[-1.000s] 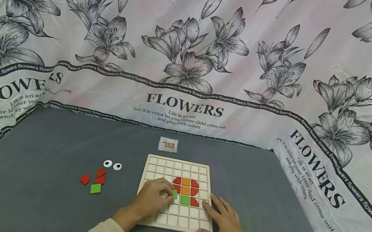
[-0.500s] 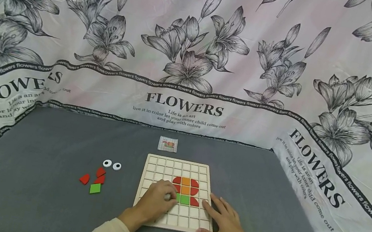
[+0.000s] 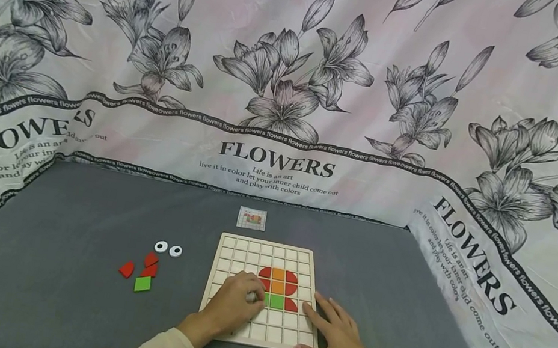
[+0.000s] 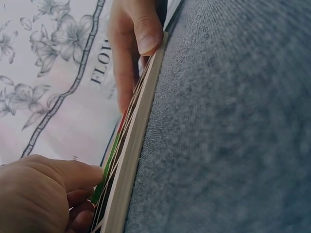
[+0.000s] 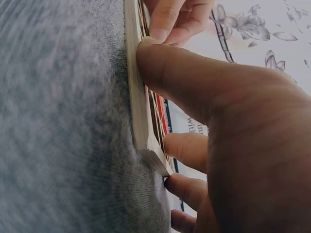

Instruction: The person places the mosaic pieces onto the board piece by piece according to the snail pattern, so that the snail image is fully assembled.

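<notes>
Fingers of the right hand [image 3: 340,341] are spread; those of the left hand [image 3: 232,302] are bent, pinch not determinable. Gray table [image 3: 71,311] supports the wooden grid board [image 3: 274,332]; right hand contacts its right edge. Left fingertips meet the leftmost green tile [image 3: 267,300] on the board.

Bare right hand [image 5: 243,126] large in foreground; thumb lies on rim of pale wooden board [image 5: 137,97] with thin dividers; other fingers bent near board's corner; flat red piece [image 5: 162,114] seen edge-on; left hand [image 5: 182,19] partly visible at top; woven grey cloth [image 5: 63,121] under board; white flower-printed fabric [image 5: 248,31] behind.
</notes>
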{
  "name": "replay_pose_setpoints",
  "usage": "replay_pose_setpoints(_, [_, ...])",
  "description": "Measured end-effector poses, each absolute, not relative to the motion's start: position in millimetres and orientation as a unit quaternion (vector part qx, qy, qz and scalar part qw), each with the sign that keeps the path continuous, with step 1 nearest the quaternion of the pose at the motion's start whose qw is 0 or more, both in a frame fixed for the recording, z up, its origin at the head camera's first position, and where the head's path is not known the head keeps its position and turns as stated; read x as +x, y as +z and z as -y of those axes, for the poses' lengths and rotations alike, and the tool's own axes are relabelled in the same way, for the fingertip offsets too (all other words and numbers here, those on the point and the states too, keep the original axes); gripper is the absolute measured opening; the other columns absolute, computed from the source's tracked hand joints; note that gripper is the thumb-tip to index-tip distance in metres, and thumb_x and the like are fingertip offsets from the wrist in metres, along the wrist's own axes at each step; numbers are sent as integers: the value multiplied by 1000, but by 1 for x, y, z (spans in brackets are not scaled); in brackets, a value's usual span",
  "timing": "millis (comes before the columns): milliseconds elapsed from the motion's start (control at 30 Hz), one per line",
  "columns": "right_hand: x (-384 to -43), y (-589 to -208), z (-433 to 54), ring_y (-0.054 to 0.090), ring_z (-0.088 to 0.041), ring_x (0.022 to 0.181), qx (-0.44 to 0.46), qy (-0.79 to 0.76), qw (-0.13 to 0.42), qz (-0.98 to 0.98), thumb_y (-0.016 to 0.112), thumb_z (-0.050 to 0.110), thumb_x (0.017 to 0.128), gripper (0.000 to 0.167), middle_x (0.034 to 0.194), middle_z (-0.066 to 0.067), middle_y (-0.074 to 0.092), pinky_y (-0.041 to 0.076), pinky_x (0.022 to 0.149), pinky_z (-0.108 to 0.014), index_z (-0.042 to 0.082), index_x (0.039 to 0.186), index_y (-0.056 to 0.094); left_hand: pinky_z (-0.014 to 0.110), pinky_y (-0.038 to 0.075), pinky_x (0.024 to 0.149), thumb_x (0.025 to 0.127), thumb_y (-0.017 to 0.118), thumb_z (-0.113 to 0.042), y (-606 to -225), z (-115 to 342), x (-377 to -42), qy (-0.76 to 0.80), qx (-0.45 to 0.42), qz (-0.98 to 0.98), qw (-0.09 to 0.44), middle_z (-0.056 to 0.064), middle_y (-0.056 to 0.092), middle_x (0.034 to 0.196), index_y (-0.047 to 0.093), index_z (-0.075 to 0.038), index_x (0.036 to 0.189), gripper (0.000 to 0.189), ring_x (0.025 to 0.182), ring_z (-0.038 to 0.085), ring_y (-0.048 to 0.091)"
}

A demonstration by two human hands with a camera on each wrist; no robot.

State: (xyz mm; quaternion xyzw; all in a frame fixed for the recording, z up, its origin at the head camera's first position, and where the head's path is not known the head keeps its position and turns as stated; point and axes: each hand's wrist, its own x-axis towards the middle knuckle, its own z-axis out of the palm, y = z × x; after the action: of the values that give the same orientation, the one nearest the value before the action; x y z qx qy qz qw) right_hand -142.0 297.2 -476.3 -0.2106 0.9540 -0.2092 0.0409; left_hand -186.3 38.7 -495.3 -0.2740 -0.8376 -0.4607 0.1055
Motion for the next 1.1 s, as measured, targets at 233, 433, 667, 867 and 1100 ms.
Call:
replay_pose_setpoints(233, [-142, -477, -296, 23, -45, 136, -207, -208, 44, -955, 61, 64, 83, 80, 152, -14, 31, 17, 100, -67, 13, 143, 49, 33, 50, 83, 78, 75, 3, -494, -36, -184, -473, -278, 828, 117, -1, 66, 93, 69, -10, 76, 15, 91, 14, 59])
replay_pose_setpoints(433, [-142, -477, -296, 21, -45, 137, -202, -216, 49, -954, 62, 64, 83, 81, 153, -14, 30, 16, 101, -67, 13, 144, 48, 32, 50, 81, 78, 74, 5, -493, -36, -184, -463, -281, 832, 121, -2, 65, 90, 68, -10, 77, 16, 89, 13, 58])
replay_pose_setpoints(667, [-143, -476, -298, 22, -45, 136, -206, -212, 46, -954, 61, 64, 83, 81, 153, -13, 30, 16, 101, -67, 13, 144, 48, 32, 50, 79, 78, 73, 5, -493, -40, -187, -449, -284, 838, 121, -4, 66, 89, 69, -10, 79, 15, 87, 13, 58])
replay_pose_setpoints(867, [-143, -477, -298, 22, -45, 136, -206, -209, 47, -955, 61, 65, 83, 81, 153, -13, 30, 16, 101, -67, 13, 144, 48, 32, 49, 80, 78, 73, 4, -491, -38, -186, -455, -280, 837, 121, -6, 67, 90, 71, -9, 83, 14, 87, 12, 59])
replay_pose_setpoints(1100, [-142, -478, -298, 23, -45, 136, -208, -211, 36, -954, 62, 64, 82, 80, 152, -14, 31, 16, 101, -67, 12, 143, 49, 37, 50, 80, 79, 73, 3, -475, -30, -181, -487, -277, 815, 147, 0, 69, 92, 73, -7, 88, 13, 91, 15, 61])
